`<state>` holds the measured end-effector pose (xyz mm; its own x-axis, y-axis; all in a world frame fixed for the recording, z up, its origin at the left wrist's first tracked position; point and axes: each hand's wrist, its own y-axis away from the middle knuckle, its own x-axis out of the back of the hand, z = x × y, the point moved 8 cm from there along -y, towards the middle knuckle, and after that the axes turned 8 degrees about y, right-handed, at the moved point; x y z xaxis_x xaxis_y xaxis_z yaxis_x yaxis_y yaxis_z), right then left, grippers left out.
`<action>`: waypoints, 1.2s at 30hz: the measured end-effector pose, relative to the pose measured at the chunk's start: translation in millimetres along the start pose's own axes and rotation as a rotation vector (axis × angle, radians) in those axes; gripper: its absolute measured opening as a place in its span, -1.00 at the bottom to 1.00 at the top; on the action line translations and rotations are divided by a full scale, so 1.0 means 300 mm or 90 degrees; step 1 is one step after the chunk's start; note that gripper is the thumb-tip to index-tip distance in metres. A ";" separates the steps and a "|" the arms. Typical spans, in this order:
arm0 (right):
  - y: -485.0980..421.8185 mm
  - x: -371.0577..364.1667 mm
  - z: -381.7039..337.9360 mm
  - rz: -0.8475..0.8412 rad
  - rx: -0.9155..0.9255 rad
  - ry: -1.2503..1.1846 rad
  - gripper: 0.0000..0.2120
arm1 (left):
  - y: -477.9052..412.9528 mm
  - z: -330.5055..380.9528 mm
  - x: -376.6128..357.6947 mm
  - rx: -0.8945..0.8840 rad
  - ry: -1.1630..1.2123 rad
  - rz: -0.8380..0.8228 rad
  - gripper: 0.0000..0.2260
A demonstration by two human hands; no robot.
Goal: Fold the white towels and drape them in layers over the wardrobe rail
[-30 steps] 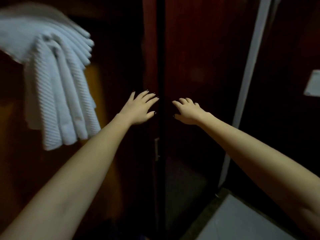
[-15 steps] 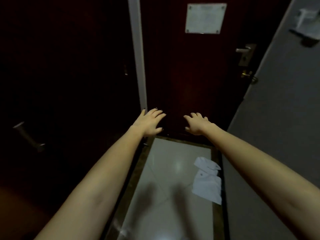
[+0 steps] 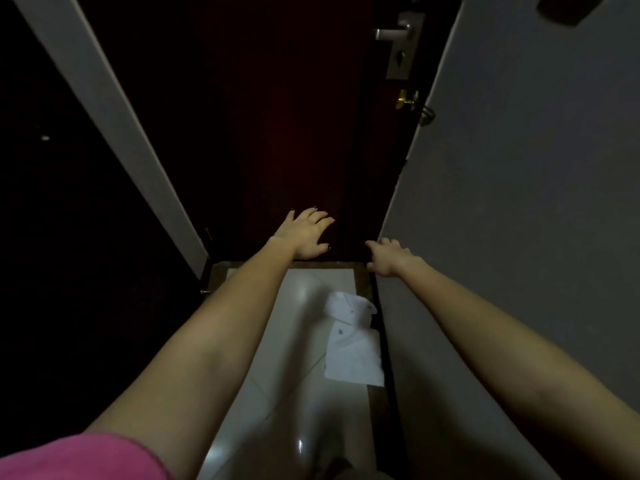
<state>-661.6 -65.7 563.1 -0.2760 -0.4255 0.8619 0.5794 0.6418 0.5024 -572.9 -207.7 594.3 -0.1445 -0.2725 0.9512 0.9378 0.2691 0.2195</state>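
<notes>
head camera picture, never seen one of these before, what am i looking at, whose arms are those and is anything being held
There is no machine here. The picture comes from one wide-angle camera worn on a person's head, looking forward and down. That is why the two bare arms reach out from the bottom edge: they are the wearer's own.

The left hand and the right hand are both stretched forward with fingers loose, and they hold nothing.

Ahead stands a dark red door with a metal handle. A grey wall runs along the right. Below is a glossy tiled floor. On it, near the wall, lie crumpled white sheets with small dark marks; whether they are paper or cloth is hard to tell. The pink patch at bottom left is probably the wearer's sleeve.
</notes>
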 end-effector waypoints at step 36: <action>-1.301 -1.153 0.259 -0.102 -0.496 -0.408 -0.46 | -1.449 -0.290 -1.498 -0.521 -0.037 -0.332 -0.50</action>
<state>-851.7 -119.4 74.3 -0.6203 0.0979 0.7783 0.7741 -0.0837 0.6275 -888.1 -282.6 52.5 -0.5992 -0.1230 0.7911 0.6778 -0.6038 0.4195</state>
